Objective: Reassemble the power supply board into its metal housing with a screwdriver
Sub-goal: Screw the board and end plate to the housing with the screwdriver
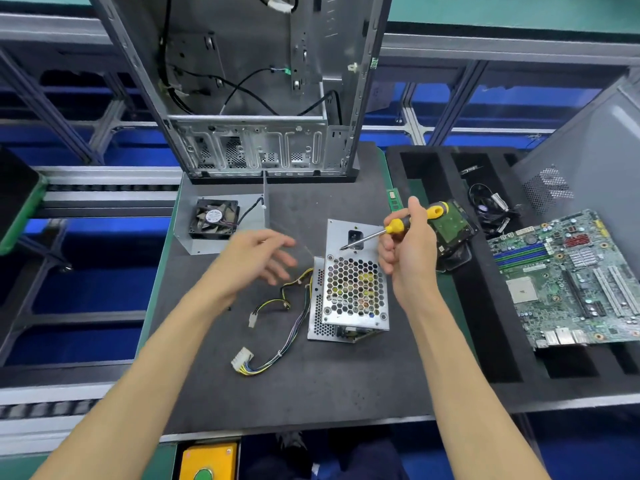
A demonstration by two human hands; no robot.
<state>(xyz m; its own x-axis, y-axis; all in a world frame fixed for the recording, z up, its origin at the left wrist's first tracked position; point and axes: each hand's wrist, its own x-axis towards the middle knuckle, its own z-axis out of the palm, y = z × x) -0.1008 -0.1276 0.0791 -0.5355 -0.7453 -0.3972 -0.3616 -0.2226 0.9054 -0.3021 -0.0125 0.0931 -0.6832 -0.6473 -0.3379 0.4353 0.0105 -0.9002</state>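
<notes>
The power supply's metal housing (349, 292) stands on the dark mat, its honeycomb-perforated side facing up with the board visible through the holes. A wire harness (277, 327) with white connectors trails from its left side. My right hand (408, 251) grips a yellow-and-black screwdriver (398, 226) just right of the housing, the tip pointing left over the socket panel. My left hand (256, 258) hovers above the mat left of the housing, fingers relaxed, holding nothing. The housing's other cover (207, 233), with a black fan (214, 219) on it, lies at the back left.
An open computer case (263, 98) stands upright at the back of the mat. A black foam tray (485, 306) on the right carries a motherboard (568, 278), a hard drive (453, 230) and loose cables (491, 209). A grey side panel (595, 140) leans at far right.
</notes>
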